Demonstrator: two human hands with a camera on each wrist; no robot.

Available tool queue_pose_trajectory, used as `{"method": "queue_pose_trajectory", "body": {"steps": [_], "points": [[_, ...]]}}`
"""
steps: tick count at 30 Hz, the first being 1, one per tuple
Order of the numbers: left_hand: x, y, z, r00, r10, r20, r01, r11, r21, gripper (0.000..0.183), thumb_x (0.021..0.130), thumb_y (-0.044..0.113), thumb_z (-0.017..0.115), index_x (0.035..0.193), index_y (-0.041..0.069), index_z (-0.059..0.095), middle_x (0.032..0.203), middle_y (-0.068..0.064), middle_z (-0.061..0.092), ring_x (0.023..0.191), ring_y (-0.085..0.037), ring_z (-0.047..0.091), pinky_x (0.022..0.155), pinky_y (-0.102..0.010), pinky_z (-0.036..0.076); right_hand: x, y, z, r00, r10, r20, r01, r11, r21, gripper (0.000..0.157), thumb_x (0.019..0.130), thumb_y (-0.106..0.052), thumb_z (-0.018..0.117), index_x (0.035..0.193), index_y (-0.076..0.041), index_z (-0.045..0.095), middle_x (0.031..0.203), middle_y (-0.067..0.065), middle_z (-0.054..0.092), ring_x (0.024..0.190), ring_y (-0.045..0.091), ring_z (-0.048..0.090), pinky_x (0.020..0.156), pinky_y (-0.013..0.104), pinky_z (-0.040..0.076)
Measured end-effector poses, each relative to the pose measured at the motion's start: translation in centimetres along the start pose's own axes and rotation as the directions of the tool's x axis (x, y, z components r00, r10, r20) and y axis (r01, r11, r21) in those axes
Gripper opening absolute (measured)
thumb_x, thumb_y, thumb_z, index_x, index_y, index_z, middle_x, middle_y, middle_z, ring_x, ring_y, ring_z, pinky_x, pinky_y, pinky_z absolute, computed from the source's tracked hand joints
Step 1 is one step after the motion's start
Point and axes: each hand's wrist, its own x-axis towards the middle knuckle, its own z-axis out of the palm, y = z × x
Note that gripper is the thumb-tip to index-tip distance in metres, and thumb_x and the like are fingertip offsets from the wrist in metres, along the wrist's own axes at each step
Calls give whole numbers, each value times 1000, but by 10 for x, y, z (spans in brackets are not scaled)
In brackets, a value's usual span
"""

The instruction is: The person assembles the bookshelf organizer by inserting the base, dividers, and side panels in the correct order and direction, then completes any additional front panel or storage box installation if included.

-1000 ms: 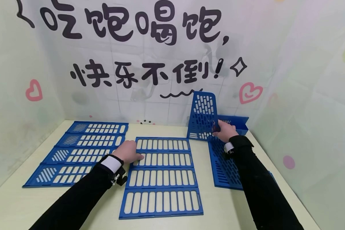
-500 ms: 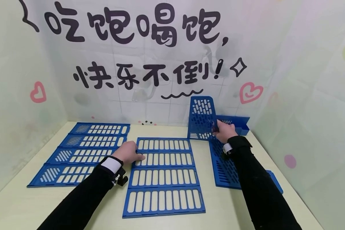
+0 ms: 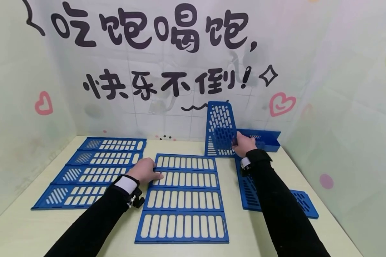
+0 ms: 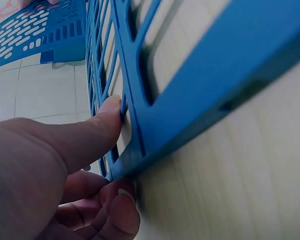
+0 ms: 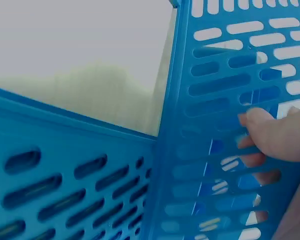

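Observation:
My left hand [image 3: 144, 170] pinches the left edge of a flat blue slotted plastic panel [image 3: 184, 211] in the middle of the table. In the left wrist view the thumb [image 4: 107, 125] lies on its slotted face, fingertips curled at the outer edge. At the back right, my right hand [image 3: 246, 144] grips the right edge of a tall blue perforated panel [image 3: 223, 137] that stands upright. The right wrist view has the thumb on its near face, with other fingers showing behind through the slots. Another perforated blue panel [image 5: 80, 150] lies low beside it.
Several joined blue strips [image 3: 98, 164] lie flat at the left. Behind the right hand sits a blue trough-like piece [image 3: 271, 142]. A small perforated blue part [image 3: 312, 213] shows past the right sleeve [image 3: 280, 200]. A printed sheet [image 3: 167, 121] covers the back wall.
My right hand has moved slightly left with the upright panel, whose top now stands further left. More of the small part at the right shows. The left hand keeps its hold.

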Motion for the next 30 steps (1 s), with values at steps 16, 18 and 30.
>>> {"method": "queue_pose_trajectory", "body": {"steps": [16,18,30], "points": [[-6,0,-7,1000,1,12,-1,1000,1,31,101,26,81,85,2,71,63,5,32,57,-14,37,62,-30,33,-4,-17,10,997,-70,-24,70,997,8,11,114,-13,60,119,-8,52,108,11,62,103,32,54,104,51,29],[-1,-5,-3,1000,12,11,-12,1000,-6,35,101,27,81,76,7,66,62,7,30,55,-13,35,59,-30,31,-2,-18,9,999,-53,-11,53,999,3,11,115,-14,59,120,-7,52,108,12,61,103,32,54,104,51,28],[-3,5,-3,1000,27,7,-27,999,46,50,101,27,81,127,-15,71,110,-26,76,85,-27,66,83,-42,54,-2,-1,-8,997,-26,67,28,999,-31,22,112,-21,65,128,-6,71,128,19,76,128,42,66,124,69,34]]}}
